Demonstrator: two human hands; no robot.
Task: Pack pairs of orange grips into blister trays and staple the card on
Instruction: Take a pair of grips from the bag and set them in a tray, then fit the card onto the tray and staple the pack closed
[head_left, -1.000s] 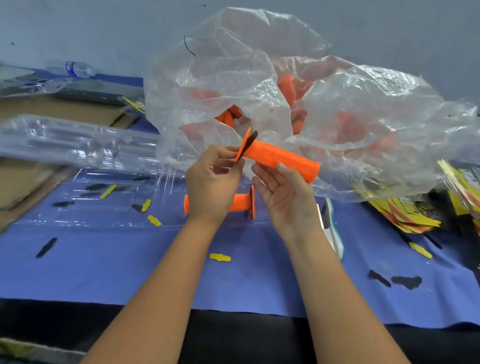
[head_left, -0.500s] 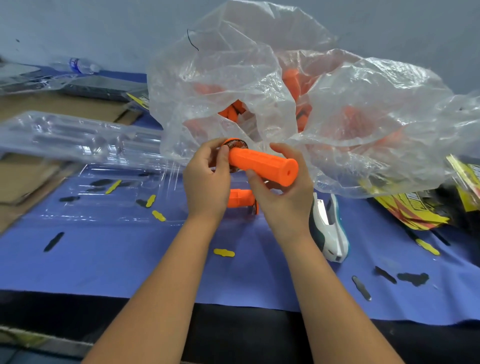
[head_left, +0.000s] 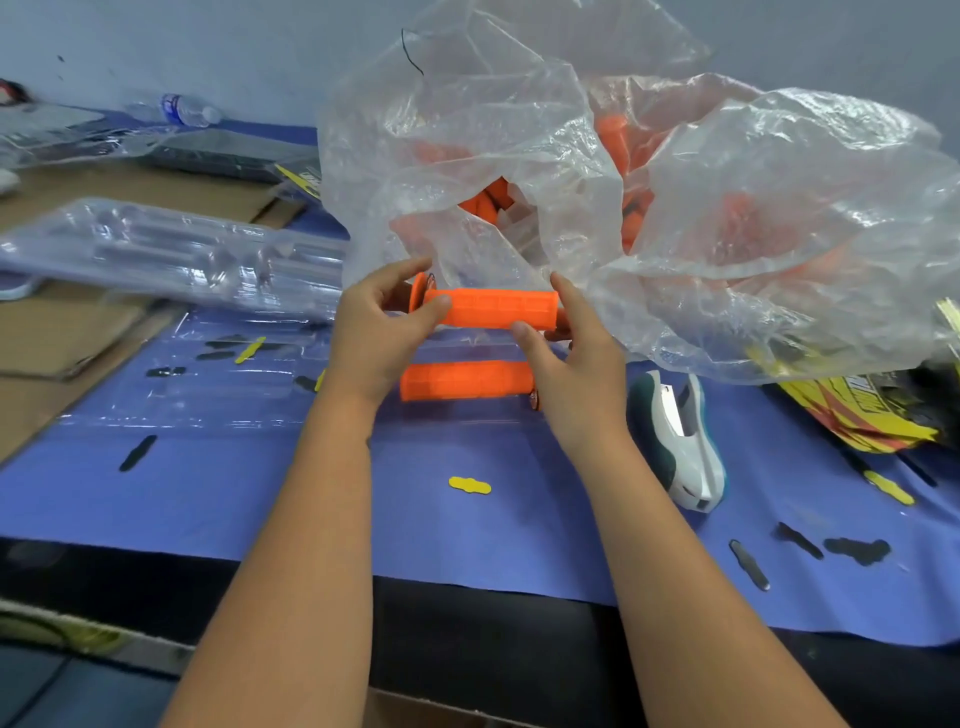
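Your left hand (head_left: 375, 338) and right hand (head_left: 566, 353) now pinch the grip (head_left: 493, 309) level by its ends; half a second ago it pointed toward you. It hovers above the second grip (head_left: 465, 380), now uncovered in the tray (head_left: 208, 384).

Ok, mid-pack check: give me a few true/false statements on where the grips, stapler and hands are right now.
1. Both hands hold one orange grip level above the table. True; the left hand pinches its flanged end, the right hand its other end.
2. A second grip lies below it. True.
3. The stapler is in the right hand. False; it lies on the blue cloth, right of the hands.
4. The plastic bag is empty. False; more orange grips show through it.
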